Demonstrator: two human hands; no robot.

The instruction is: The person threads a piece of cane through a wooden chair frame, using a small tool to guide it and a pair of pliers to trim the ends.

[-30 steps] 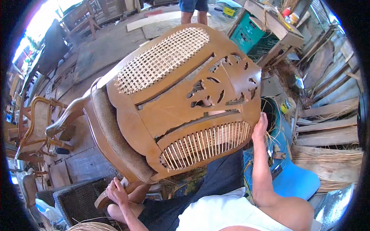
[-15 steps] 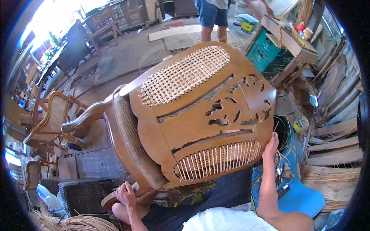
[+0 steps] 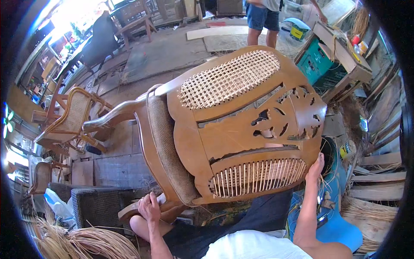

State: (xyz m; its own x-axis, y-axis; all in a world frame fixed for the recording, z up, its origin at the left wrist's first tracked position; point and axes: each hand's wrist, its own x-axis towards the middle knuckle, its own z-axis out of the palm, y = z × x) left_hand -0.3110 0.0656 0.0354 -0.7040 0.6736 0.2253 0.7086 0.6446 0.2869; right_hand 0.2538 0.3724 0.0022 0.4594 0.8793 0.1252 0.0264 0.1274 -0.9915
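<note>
A brown wooden chair [image 3: 233, 142] lies tipped across my lap, its carved backrest turned up toward me. Its upper oval panel [image 3: 230, 79] has a crisscross cane weave; the lower oval panel [image 3: 241, 180] carries strands in one direction only. Cut-out shapes pierce the wood between them. The woven-covered seat [image 3: 166, 140] shows along the chair's left side. My left hand [image 3: 149, 207] is closed around a chair leg at the lower left. With the fingers partly hidden behind the wood, my right hand [image 3: 316, 167] grips the backrest's right edge.
Another cane-backed chair [image 3: 71, 114] stands at left. A dark wicker piece [image 3: 95, 209] and a bundle of cane strands [image 3: 90, 241] are at lower left. A blue plastic seat [image 3: 340, 231] lies at right, below a green crate [image 3: 317, 64]. Someone in blue shorts [image 3: 263, 19] stands beyond.
The chair and surroundings sit farther right in the picture, as the view has swung left. Both hands keep their holds on the chair.
</note>
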